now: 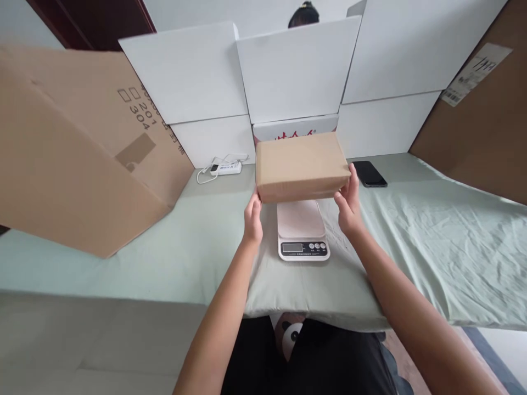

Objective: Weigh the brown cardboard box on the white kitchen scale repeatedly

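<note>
A table covered with a pale green cloth (432,241) fills the middle of the frame, and behind it stand white cardboard panels (296,71) like a low wall. At the far left a large brown cardboard sheet (69,153) leans over the table, with the printed numbers 201 and 304 on it. A little to the right, near the white panels, a white power strip (225,167) lies on the cloth with its cable curled beside it.

In the centre the person's left hand (252,219) presses its fingers flat against the left end of a brown cardboard box (302,164), near the lower corner. The box is closed and plain. Its long axis runs from left to right across the frame, and its broad top face is tilted a little toward the camera. It is held in the air above the rear part of a small white kitchen scale (302,230), whose display points toward the person; whether the box touches the platform cannot be told. The right hand (349,206) grips the right end of the box, with the thumb on the edge and the fingers under it.

Further right, a black phone (369,174) lies flat on the cloth. At the upper right another brown cardboard sheet (486,120) leans, with a white label (473,74) on it.
</note>
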Demonstrator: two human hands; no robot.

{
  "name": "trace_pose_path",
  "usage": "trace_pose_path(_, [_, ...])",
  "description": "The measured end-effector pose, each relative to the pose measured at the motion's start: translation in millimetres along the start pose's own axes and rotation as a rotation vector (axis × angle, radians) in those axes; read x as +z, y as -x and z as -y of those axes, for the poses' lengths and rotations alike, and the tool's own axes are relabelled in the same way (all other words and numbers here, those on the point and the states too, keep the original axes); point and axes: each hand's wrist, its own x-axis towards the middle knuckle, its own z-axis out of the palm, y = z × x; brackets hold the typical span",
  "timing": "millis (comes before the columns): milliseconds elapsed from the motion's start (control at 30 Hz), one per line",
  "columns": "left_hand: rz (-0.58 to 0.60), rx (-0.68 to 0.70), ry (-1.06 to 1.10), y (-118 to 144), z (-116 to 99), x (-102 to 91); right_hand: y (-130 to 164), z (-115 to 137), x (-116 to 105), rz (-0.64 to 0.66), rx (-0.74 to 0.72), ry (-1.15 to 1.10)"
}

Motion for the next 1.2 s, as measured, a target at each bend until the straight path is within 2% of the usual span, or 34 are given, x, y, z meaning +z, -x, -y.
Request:
trace_pose_path(167, [0.078,-0.016,-0.003,69.3,-11.5,-24.7,60.2,16.3,-24.6,0.061,-0.016,0.029])
trace_pose_path(300, [0.104,-0.045,-0.03,95.2,-9.8,-31.1,97.9,13.9,-28.4,-0.001,0.016,0.044])
trace_pose_path(400, [0.091,-0.071,-0.041,91.6,-9.0,-27.1,103.5,10.6,-23.4,-0.022,0.017,0.033])
trace_pose_path(567, [0.067,-0.11,-0.042,80.4,-10.2,-22.8,94.5,6.0,-19.8,0.019,0.055,0.013])
trace_pose_path(967, [0.043,-0.119,-0.068,83.2,-8.3,-23.9,92.6,8.6,-17.1,0.034,0.076,-0.012])
trace_pose_path(1067, [0.02,-0.039,-0.063,83.4,-9.5,-25.6,90.3,10.0,-19.1,-0.026,0.108,-0.041])
trace_pose_path(1200, [-0.132,0.156,-0.02,83.2,-8.8,-29.7,81.7,13.7,-28.5,-0.271,0.218,-0.203])
